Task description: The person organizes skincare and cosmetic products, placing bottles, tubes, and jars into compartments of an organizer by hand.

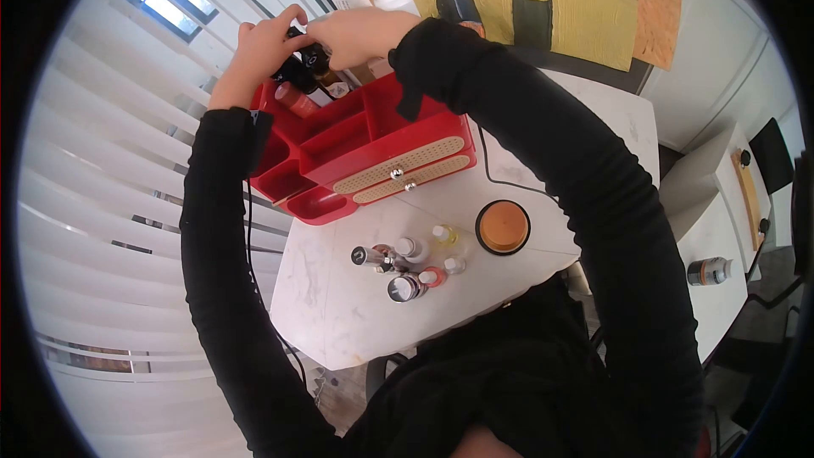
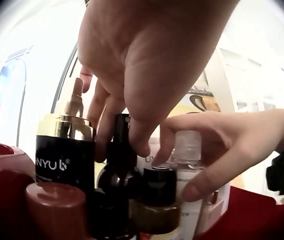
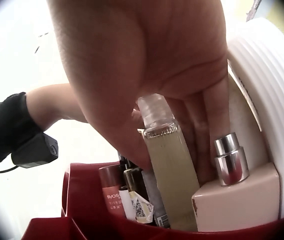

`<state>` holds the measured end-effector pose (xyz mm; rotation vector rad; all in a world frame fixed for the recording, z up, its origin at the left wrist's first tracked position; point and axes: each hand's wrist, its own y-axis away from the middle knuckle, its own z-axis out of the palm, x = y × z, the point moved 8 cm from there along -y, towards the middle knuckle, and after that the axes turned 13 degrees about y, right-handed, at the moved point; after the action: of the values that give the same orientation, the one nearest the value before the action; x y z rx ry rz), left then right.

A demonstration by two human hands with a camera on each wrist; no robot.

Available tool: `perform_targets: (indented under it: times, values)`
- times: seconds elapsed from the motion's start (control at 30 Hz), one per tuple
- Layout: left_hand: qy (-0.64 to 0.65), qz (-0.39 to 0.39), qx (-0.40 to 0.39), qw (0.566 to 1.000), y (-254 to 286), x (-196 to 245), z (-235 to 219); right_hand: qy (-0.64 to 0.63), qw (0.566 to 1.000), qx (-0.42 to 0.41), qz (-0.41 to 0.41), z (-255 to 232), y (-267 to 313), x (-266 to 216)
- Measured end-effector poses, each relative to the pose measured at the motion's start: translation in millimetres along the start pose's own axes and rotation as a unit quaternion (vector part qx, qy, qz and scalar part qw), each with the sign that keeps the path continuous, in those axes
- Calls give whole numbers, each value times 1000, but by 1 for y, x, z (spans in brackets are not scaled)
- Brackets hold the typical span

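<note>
Both hands are among bottles in the back compartment of a red organizer (image 1: 365, 157). In the left wrist view, my left hand (image 1: 263, 49) (image 2: 147, 65) has its thumb and fingers around the top of a dark spray bottle (image 2: 119, 175). My right hand (image 1: 360, 34) (image 2: 227, 145) (image 3: 152, 55) reaches in beside it, index finger and thumb at the black-capped bottle (image 2: 159, 185). A clear bottle (image 2: 188, 150) (image 3: 172, 175) stands upright by that hand. A gold-collared black bottle (image 2: 64, 155) is left of the spray bottle.
Small bottles, including a silver-topped one (image 1: 407, 288), and a round amber-topped container (image 1: 504, 227) stand on the white table (image 1: 339, 314). A pink bottle (image 3: 239, 200) and a white ribbed object (image 3: 272, 90) are beside the right hand. Blinds (image 1: 110, 246) hang at left.
</note>
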<state>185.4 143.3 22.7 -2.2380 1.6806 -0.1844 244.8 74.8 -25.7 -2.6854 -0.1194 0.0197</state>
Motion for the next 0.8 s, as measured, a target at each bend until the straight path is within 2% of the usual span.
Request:
perform_targets:
  times: [0.03, 0.1, 0.17, 0.27, 0.33, 0.37, 0.47, 0.53, 0.6, 0.73, 0.8]
  values:
    - [0, 1, 1, 1000, -4, -9, -2, 5, 1000, -5, 0, -3, 3, -2]
    - [109, -33, 15, 993, -10, -33, -10, 14, 1000, -8, 2, -5, 8, -3]
    - [114, -27, 27, 993, -11, -27, -20, 6, 1000, 24, 0, -9, 12, -5]
    - [138, -5, 51, 989, -10, -25, -30, 4, 1000, 23, 15, -10, 16, -5]
    - [110, -15, -15, 994, -10, -24, -20, 10, 1000, 11, 15, -10, 15, -6]
    - [102, 14, 24, 994, -6, -16, -18, 19, 1000, -1, 17, -7, 15, -6]
    - [106, 36, 36, 993, -7, -10, -8, 13, 999, 33, 13, -7, 16, -7]
    - [132, 21, 11, 991, -14, -10, -2, 13, 999, 33, 17, -6, 17, -5]
    - [155, -62, -40, 985, -18, -11, 6, 15, 999, 34, 19, -8, 19, -6]
    - [190, -71, -13, 979, -23, -11, 17, 27, 999, 43, 12, -8, 21, -6]
    - [244, 106, -43, 963, -27, 7, 26, 23, 998, 58, 2, -11, 22, -7]
